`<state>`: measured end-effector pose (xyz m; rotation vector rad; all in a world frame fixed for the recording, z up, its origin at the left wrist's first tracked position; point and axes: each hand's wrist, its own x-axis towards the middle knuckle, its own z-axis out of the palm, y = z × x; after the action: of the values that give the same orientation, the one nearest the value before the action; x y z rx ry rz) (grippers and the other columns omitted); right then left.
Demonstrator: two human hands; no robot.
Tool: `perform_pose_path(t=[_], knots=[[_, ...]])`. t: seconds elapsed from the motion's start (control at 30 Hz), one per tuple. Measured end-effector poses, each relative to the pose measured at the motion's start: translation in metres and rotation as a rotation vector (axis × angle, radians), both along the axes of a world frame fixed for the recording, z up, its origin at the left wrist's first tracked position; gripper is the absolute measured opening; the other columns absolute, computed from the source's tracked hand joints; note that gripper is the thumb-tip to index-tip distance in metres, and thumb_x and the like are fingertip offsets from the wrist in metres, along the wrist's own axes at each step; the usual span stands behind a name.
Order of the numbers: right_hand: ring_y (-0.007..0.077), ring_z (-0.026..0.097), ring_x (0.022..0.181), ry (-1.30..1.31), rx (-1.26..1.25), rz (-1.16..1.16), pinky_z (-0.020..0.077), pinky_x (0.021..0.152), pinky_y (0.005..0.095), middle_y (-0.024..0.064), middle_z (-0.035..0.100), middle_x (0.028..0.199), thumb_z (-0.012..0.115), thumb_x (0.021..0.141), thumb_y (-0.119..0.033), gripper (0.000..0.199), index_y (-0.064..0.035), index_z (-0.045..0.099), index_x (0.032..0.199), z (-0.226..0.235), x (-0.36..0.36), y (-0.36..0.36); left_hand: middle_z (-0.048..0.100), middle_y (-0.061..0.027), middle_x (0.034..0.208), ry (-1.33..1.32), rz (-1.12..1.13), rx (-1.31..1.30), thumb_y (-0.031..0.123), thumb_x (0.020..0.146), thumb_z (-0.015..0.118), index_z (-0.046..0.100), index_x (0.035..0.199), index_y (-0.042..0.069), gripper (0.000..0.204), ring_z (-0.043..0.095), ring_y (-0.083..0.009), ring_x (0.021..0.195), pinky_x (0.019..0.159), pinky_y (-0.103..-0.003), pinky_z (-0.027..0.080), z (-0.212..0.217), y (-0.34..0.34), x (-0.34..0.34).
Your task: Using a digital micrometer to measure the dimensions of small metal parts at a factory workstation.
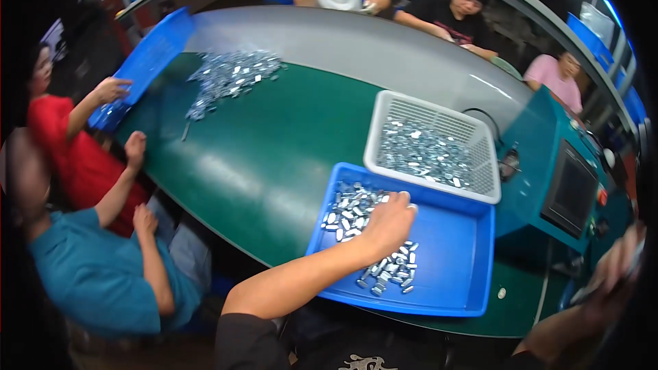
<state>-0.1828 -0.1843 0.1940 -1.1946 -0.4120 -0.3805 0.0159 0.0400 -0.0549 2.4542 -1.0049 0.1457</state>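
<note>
My left hand (391,226) reaches over a blue tray (449,260) with its fingers bent together. Whatever the fingertips hold, if anything, is hidden. Small shiny metal pieces (348,214) lie in the tray's left part, and another bunch of metal pieces (394,270) lies just below the hand. At the far right rim my right hand (613,264) is raised beside the green machine (541,164). It is blurred and dim, so its fingers and any thing in them cannot be made out.
A white slotted basket (373,140) of small metal pieces stands against the tray's far side. More metal parts (236,75) are heaped on the green table (274,144). Co-workers sit at left, near another blue bin (154,44), and behind the grey barrier (329,48).
</note>
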Motion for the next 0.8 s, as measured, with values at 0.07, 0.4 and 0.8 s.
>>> perform_pose_path(t=[0.07,0.4,0.8], knots=[[0.0239,0.059,0.051,0.001,-0.063,0.065,0.0515,0.045,0.0295,0.0148,0.057,0.076,0.063,0.082,-0.004,0.084,-0.0048,0.008,0.144,-0.046,0.007,0.007,0.056,-0.0151,0.092,0.040,-0.062,-0.163,0.004,0.070,0.060,0.062,0.091,0.000,0.022,0.055,-0.0335,0.094,0.074,-0.042,0.049,0.002,0.003,-0.003],[0.0142,0.057,0.061,0.625,0.242,-0.081,0.0364,0.035,0.0176,0.0101,0.055,0.080,0.055,0.086,-0.011,0.054,-0.0026,0.031,0.134,-0.135,0.097,0.043,0.064,-0.0122,0.071,0.715,-0.163,-0.359,0.020,0.075,0.074,0.065,0.084,-0.001,0.024,0.063,-0.0199,0.066,0.062,-0.032,0.049,0.050,-0.020,-0.027],[0.0127,0.060,0.067,0.703,0.315,-0.008,0.0375,0.040,0.0206,0.0091,0.060,0.083,0.054,0.091,-0.024,0.039,-0.0073,0.040,0.124,-0.158,0.109,0.014,0.065,-0.0099,0.100,1.333,-0.098,-0.740,0.008,0.088,0.060,0.059,0.112,0.001,0.025,0.064,-0.0174,0.091,0.079,-0.030,0.053,0.039,-0.029,-0.023]])
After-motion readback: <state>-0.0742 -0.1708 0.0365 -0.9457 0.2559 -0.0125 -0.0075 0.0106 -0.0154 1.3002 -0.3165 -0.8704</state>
